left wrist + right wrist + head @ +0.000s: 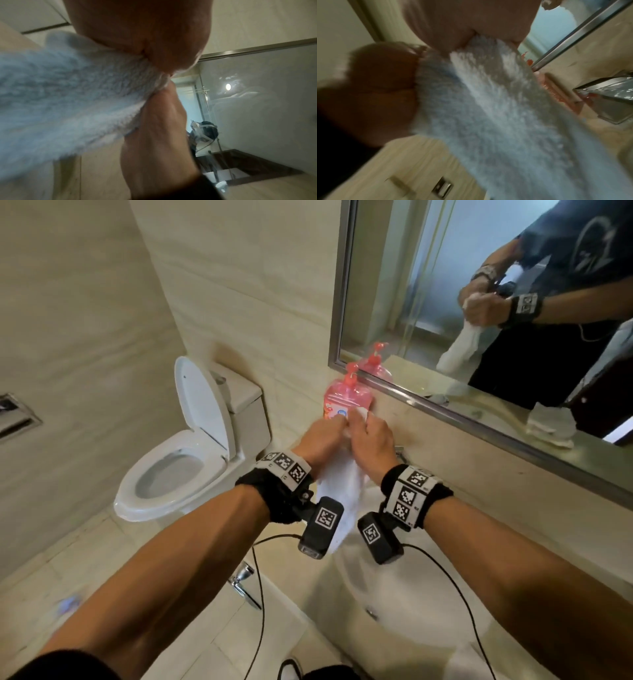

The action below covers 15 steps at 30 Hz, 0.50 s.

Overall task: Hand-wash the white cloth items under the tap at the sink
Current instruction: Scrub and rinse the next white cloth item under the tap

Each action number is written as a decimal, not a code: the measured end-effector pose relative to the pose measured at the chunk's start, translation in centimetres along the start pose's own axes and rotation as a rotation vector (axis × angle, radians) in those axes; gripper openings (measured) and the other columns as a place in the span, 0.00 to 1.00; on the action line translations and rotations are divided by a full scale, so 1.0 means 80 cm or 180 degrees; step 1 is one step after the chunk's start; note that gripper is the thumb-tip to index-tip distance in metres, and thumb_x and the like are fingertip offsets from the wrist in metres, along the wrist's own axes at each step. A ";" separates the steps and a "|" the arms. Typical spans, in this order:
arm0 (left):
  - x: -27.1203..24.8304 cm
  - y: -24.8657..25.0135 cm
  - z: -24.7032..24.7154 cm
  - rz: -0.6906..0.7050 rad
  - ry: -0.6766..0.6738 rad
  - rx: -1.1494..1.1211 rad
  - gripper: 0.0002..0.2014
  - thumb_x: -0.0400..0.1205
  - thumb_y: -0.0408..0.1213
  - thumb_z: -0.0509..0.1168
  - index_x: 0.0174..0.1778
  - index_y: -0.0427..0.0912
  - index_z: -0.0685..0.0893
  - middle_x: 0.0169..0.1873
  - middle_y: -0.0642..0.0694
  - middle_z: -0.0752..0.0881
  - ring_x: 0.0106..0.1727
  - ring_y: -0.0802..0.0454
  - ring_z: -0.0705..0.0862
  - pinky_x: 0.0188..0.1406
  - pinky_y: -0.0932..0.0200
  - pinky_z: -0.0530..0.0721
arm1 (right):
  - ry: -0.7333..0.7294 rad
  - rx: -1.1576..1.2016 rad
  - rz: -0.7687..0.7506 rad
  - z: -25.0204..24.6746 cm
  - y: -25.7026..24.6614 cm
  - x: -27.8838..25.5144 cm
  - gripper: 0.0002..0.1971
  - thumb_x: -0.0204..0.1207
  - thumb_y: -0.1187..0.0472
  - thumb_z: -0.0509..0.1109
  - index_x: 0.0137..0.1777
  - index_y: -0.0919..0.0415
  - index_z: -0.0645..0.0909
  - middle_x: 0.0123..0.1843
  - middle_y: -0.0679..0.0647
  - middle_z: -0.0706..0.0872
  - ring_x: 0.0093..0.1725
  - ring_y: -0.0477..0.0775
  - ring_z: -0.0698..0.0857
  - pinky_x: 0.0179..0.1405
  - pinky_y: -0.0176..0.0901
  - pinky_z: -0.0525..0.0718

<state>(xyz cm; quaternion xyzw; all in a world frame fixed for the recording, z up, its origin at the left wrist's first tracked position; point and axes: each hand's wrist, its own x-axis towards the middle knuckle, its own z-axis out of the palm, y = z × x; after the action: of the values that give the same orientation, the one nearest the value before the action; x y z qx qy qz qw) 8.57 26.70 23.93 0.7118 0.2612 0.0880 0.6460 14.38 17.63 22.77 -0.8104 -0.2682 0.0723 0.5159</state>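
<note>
Together, left hand (pixel 322 436) and right hand (pixel 371 440) pinch the white cloth's (pixel 339 491) top edge, hanging freely above the sink (pixel 411 604)

Both forearms extended forward, hands brought together at chest height, knuckles up.

Left hand (pixel 320 436) and right hand (pixel 371 440) set side by side, nearly touching, fingers curled down and forward. Each grip closed on the top of the white cloth (pixel 337 491), thumb against fingers as seen in both wrist views. Black bands with coded markers worn on both wrists; a small camera slung under each, cable trailing down.
</note>
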 end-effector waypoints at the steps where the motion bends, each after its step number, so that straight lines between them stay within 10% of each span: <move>1: -0.001 0.006 -0.001 0.0036 0.0086 0.0092 0.15 0.88 0.44 0.54 0.36 0.51 0.77 0.51 0.36 0.86 0.41 0.53 0.83 0.42 0.62 0.85 | -0.0058 -0.0052 -0.0111 -0.001 -0.003 -0.001 0.23 0.90 0.47 0.54 0.46 0.63 0.82 0.39 0.56 0.86 0.40 0.55 0.86 0.40 0.50 0.81; 7: -0.022 0.037 -0.003 0.0082 -0.0174 0.0258 0.17 0.89 0.48 0.55 0.48 0.42 0.85 0.56 0.34 0.87 0.48 0.52 0.87 0.49 0.57 0.85 | -0.0329 -0.0340 -0.0096 -0.031 -0.008 0.014 0.20 0.91 0.48 0.53 0.56 0.64 0.80 0.64 0.67 0.82 0.52 0.59 0.85 0.56 0.50 0.82; 9: -0.030 0.047 -0.014 0.0057 -0.0427 0.0233 0.21 0.88 0.51 0.57 0.57 0.37 0.87 0.57 0.38 0.88 0.58 0.43 0.87 0.60 0.48 0.85 | -0.0479 -0.0573 -0.0175 -0.048 -0.008 0.015 0.14 0.91 0.51 0.56 0.54 0.60 0.77 0.63 0.66 0.81 0.52 0.60 0.84 0.55 0.50 0.82; 11: -0.039 0.060 -0.029 0.0087 -0.0727 0.0216 0.19 0.85 0.52 0.63 0.56 0.39 0.89 0.52 0.41 0.91 0.52 0.44 0.90 0.50 0.54 0.88 | -0.0703 -0.0571 -0.0307 -0.060 -0.010 0.014 0.07 0.89 0.53 0.60 0.59 0.53 0.75 0.57 0.61 0.82 0.50 0.56 0.83 0.45 0.44 0.82; 15: -0.054 0.070 -0.056 0.0570 -0.1135 0.0911 0.07 0.74 0.35 0.79 0.45 0.47 0.91 0.43 0.46 0.92 0.44 0.51 0.90 0.42 0.60 0.87 | -0.1746 -0.0419 -0.0203 -0.099 -0.024 0.019 0.28 0.80 0.47 0.74 0.77 0.51 0.71 0.72 0.56 0.81 0.69 0.57 0.82 0.67 0.54 0.83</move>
<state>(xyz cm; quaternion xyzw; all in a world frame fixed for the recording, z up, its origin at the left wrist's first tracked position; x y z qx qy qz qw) 4.32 28.33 30.94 0.8207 0.0888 -0.0199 0.5641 18.11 12.71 28.29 -0.7834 -0.4272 0.2551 0.3724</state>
